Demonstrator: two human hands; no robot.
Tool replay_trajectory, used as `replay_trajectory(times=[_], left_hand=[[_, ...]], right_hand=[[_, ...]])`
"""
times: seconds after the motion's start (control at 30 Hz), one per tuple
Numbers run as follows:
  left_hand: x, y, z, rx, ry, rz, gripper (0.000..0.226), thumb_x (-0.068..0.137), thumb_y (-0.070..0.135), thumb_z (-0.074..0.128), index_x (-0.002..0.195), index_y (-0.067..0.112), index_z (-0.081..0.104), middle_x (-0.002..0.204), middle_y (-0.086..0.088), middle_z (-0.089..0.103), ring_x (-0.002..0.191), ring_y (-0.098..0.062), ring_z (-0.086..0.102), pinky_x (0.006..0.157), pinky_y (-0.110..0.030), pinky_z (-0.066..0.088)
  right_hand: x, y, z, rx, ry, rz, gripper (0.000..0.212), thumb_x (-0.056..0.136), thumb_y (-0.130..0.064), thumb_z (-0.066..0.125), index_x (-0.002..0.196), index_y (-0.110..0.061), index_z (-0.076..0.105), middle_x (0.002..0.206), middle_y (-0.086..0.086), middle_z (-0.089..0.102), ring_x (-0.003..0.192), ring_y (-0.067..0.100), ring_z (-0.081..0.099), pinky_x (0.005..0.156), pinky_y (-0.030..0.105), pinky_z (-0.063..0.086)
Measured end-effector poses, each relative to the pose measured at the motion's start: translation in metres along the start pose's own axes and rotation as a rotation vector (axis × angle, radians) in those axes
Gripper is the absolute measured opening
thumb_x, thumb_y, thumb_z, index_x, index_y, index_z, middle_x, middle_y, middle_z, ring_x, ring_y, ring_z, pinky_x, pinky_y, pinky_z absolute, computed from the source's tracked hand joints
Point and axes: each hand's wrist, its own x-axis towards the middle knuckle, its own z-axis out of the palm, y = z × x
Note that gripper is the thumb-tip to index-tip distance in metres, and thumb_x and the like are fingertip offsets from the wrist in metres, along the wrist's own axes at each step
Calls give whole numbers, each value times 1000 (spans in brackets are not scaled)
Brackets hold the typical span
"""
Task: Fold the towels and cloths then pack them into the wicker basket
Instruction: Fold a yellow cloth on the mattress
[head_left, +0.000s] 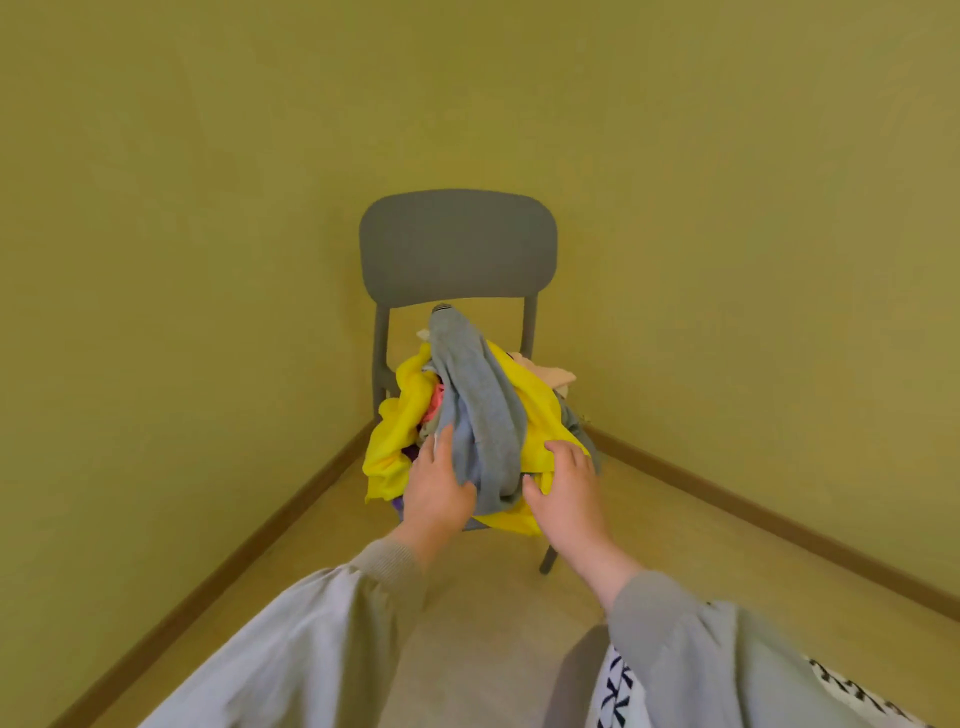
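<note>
Loosely heaped cloths (480, 410), yellow and grey.

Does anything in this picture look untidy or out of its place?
Yes. The cloths lie in a loose, unfolded heap on the grey chair; the yellow cloth hangs over the front edge of the seat, and the grey cloth is draped crookedly over the top.

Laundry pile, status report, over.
Both hands open: left hand on grey cloth, right hand on yellow cloth. All unfolded, heaped on chair. Basket not in view.
</note>
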Motion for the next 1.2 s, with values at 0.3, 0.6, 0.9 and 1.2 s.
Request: replay_trajectory(times=[0.3, 0.6, 0.9, 1.2], left_hand=[[60, -43, 2, -397, -148, -296, 56, 89, 6, 49, 143, 14, 34, 131, -13, 54, 117, -31, 52, 86, -34, 44], [70, -39, 3, -318, -52, -155, 13, 82, 2, 56, 71, 7, 50, 66, -13, 45, 64, -21, 36, 56, -31, 28], [77, 11, -32, -334, 150, 3, 10, 85, 7, 60, 89, -1, 64, 91, -20, 65, 78, -22, 54, 69, -43, 45], [77, 46, -65, -225, 175, 82, 28, 89, 6, 60, 116, 6, 64, 131, -10, 50, 121, -21, 47, 96, -19, 32]], right_hand=[[56, -21, 72, 247, -102, 328, 65, 78, -29, 75, 132, -10, 45, 130, 8, 55, 119, 26, 53, 92, 34, 47], [77, -17, 82, 375, -87, 357, 6, 82, -1, 59, 77, -5, 59, 74, 12, 57, 73, 21, 45, 61, 33, 40], [89, -53, 27, 384, 36, 94, 25, 87, -6, 58, 63, -7, 51, 57, 4, 44, 56, 13, 33, 46, 21, 24], [107, -70, -22, 541, 133, 96, 17, 87, -3, 56, 78, 9, 62, 67, 19, 56, 70, 15, 43, 63, 27, 35]])
